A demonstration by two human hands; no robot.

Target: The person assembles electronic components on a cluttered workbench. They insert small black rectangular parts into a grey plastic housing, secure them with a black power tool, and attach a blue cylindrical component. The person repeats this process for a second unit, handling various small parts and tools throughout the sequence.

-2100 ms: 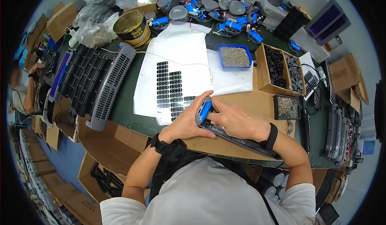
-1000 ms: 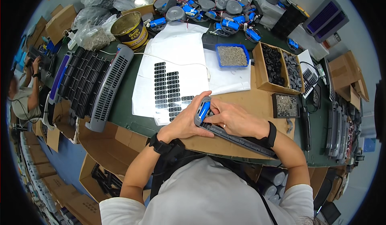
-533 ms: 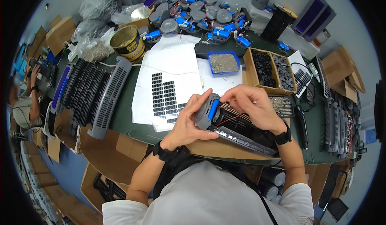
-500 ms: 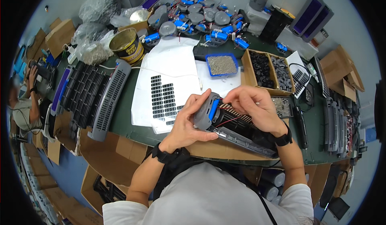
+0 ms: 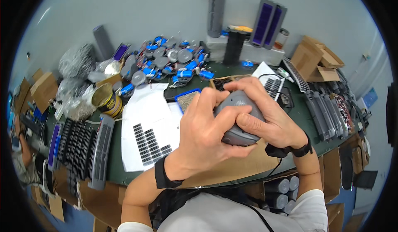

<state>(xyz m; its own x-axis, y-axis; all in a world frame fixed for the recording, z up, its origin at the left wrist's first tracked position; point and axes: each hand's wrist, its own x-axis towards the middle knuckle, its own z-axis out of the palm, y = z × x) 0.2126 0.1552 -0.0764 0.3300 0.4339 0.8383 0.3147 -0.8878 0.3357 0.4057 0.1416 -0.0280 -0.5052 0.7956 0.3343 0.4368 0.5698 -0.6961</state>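
A grey plastic housing (image 5: 241, 137) with a rounded end is held between both hands over the cardboard on the bench. My left hand (image 5: 203, 128) wraps round its left side, thumb and fingers bent against it. From the right, my right hand (image 5: 275, 122) grips the housing, its fingers over the top and its thumb across the near face. Both hands hide much of the housing, and its inner parts and wires do not show from here. Behind the hands lie a blue tray (image 5: 180, 98) of small metal parts and a partly covered cardboard box (image 5: 216, 84) of black parts.
White sheets with black stickers (image 5: 128, 149) lie left of the hands. A heap of grey caps with blue cells (image 5: 166, 60) sits at the back. Black slatted parts (image 5: 78, 147), a bucket (image 5: 107, 101), grey housings (image 5: 321, 116) and an open carton (image 5: 311, 60) stand around.
The housing has been turned, so its rounded end now faces up and its open inside is hidden. My right hand has moved from the inside to grip the outer end. The view has tilted upward.
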